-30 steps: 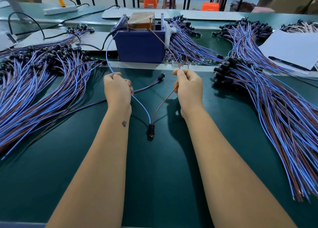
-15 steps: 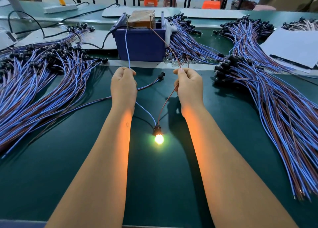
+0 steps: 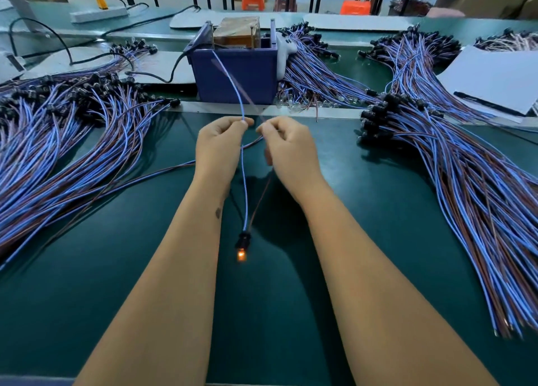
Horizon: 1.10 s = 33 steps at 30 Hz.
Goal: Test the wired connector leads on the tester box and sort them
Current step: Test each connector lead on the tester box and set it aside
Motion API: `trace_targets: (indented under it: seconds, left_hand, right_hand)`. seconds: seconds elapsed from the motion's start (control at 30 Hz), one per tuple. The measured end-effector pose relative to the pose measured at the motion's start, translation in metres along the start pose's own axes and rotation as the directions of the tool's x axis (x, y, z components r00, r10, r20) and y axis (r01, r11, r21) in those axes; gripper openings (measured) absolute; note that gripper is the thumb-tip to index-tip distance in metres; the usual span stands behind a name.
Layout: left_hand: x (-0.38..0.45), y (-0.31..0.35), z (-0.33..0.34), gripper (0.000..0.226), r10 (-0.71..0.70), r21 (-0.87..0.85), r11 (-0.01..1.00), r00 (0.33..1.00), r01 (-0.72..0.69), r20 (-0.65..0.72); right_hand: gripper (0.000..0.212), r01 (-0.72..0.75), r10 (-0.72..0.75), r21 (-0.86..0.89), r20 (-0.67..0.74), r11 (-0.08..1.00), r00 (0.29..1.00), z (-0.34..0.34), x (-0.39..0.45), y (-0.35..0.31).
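One lead lies between my forearms on the green table, its black connector (image 3: 242, 239) ending in a small lamp (image 3: 241, 255) that glows dim orange. My left hand (image 3: 217, 146) pinches the lead's blue wire (image 3: 244, 187), whose free end reaches up to the blue tester box (image 3: 237, 74). My right hand (image 3: 288, 149) pinches the brown wire (image 3: 261, 197), whose blurred free end slants up to the left in front of the box. The two hands are almost touching in front of the box.
A big pile of blue and brown leads (image 3: 58, 141) covers the table on the left, and another pile (image 3: 471, 187) fans out on the right. More leads (image 3: 317, 79) lie behind the box. White paper with a pen (image 3: 495, 85) sits at the far right.
The lamp flashed bright half a second ago and has faded to a dim orange glow. My hands have moved closer together, the left one shifting right.
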<state>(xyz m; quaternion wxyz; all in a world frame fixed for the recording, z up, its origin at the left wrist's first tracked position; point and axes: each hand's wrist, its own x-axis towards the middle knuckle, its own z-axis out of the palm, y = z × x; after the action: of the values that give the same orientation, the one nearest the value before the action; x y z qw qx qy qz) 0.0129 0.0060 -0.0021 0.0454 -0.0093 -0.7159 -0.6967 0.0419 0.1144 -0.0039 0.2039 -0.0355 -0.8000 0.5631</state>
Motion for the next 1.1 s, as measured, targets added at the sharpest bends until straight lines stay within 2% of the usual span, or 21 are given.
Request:
trace_targets:
  seconds: [0.07,0.17,0.27,0.37,0.43,0.47,0.5,0.53,0.6,0.63,0.7,0.77,0.87,0.97,1.1]
  left_hand:
    - [-0.001,0.001,0.002,0.023,-0.023,-0.054,0.998,0.999,0.026,0.048]
    - [-0.002,0.003,0.001,0.024,-0.025,-0.080,0.996,0.998,0.030,0.060]
    - [-0.002,0.004,-0.003,0.021,-0.018,-0.117,0.993,0.999,0.022,0.032]
    - [0.003,0.005,-0.008,0.023,-0.055,-0.269,0.962,0.998,0.049,-0.014]
    - [0.006,0.006,-0.012,0.026,-0.071,-0.385,0.921,0.997,0.056,-0.025]
    - [0.006,0.007,-0.014,0.030,-0.088,-0.444,0.894,0.996,0.065,-0.032]
    - [0.007,0.008,-0.016,0.032,-0.115,-0.510,0.857,0.993,0.079,-0.038]
    - [0.007,0.010,-0.019,0.033,-0.146,-0.584,0.807,0.988,0.092,-0.045]
    - [0.009,0.011,-0.026,0.030,-0.192,-0.710,0.699,0.979,0.086,-0.070]
    - [0.009,0.012,-0.029,0.028,-0.197,-0.726,0.684,0.976,0.068,-0.094]
    - [0.008,0.012,-0.028,0.023,-0.154,-0.639,0.769,0.976,0.020,-0.154]
    - [0.002,0.012,-0.018,0.021,-0.054,-0.484,0.875,0.986,-0.031,-0.161]
    - [-0.009,0.010,0.003,0.019,0.091,-0.269,0.958,0.995,-0.099,-0.040]
    - [-0.017,0.006,0.015,0.016,0.129,-0.162,0.980,0.989,-0.116,0.078]
    - [-0.013,0.005,0.014,0.018,0.060,-0.239,0.970,0.997,-0.046,0.050]
  right_hand:
    - [0.023,-0.002,0.007,-0.057,0.084,0.998,0.996,0.010,-0.004,-0.002]
    - [0.030,-0.004,0.016,-0.093,0.128,0.996,0.992,0.013,-0.005,-0.002]
    - [0.036,-0.072,0.062,0.036,0.233,0.997,0.971,0.004,-0.002,-0.003]
    - [0.028,-0.184,0.101,0.123,0.492,0.975,0.864,-0.012,-0.001,-0.002]
    - [0.025,-0.220,0.124,0.079,0.625,0.972,0.771,-0.022,-0.001,-0.002]
    - [0.026,-0.224,0.139,0.049,0.650,0.973,0.747,-0.025,-0.001,-0.002]
    - [0.026,-0.213,0.153,0.017,0.640,0.977,0.753,-0.027,-0.001,-0.003]
    - [0.025,-0.188,0.157,-0.008,0.593,0.982,0.790,-0.028,-0.001,-0.003]
    - [0.023,-0.106,0.112,-0.037,0.392,0.994,0.913,-0.027,0.002,-0.005]
    - [0.023,-0.061,0.067,-0.030,0.261,0.998,0.963,-0.027,0.003,-0.007]
    - [0.023,0.009,-0.010,0.058,0.021,0.998,1.000,-0.029,0.007,-0.009]
    - [0.024,0.026,0.004,0.248,-0.118,0.968,0.993,-0.034,0.010,-0.012]
    - [0.028,-0.003,0.079,0.504,-0.131,0.864,0.988,-0.044,0.011,-0.015]
    - [0.030,-0.128,0.178,0.471,-0.061,0.873,0.982,-0.051,0.010,-0.013]
    - [0.032,-0.287,0.283,0.390,0.069,0.875,0.957,-0.053,0.010,-0.007]
